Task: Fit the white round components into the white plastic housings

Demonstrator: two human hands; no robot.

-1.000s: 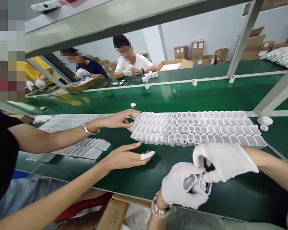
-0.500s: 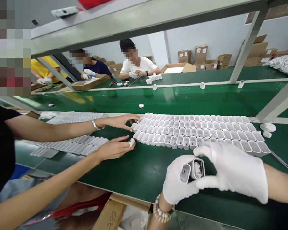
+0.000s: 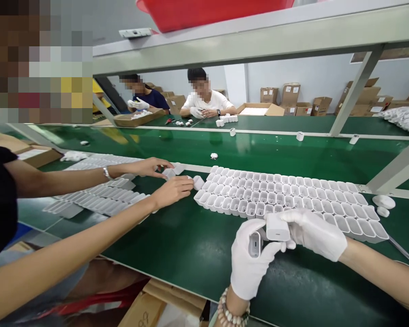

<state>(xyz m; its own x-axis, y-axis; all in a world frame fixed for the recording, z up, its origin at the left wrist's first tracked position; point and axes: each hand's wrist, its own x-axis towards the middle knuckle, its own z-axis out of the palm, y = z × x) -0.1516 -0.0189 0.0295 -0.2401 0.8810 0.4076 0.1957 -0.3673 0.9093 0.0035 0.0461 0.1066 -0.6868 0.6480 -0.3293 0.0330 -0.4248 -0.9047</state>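
Observation:
My left hand [image 3: 247,263], in a white glove, is closed around an open white plastic shell [image 3: 255,245] with a small slot inside. In my gloved right hand [image 3: 310,231] is a white charger block [image 3: 278,228], its end with a narrow slot turned towards me. My left fingertips also touch or nearly touch this block. Just beyond my hands, rows of open white shells [image 3: 266,197] stand side by side on the green table [image 3: 197,254]. My right hand partly covers the front row.
At the left, a co-worker's bare hands [image 3: 172,190] handle loose white shells [image 3: 198,182]. More shells [image 3: 98,200] lie beyond that arm. Metal tweezers [image 3: 405,254] and white round pieces [image 3: 383,202] lie at the right. A cardboard box [image 3: 141,309] stands below the table edge.
The block in my right hand has turned: its open end with dark innards showed before, now its slotted end does. The co-worker's hands have moved left from the rows, with shells.

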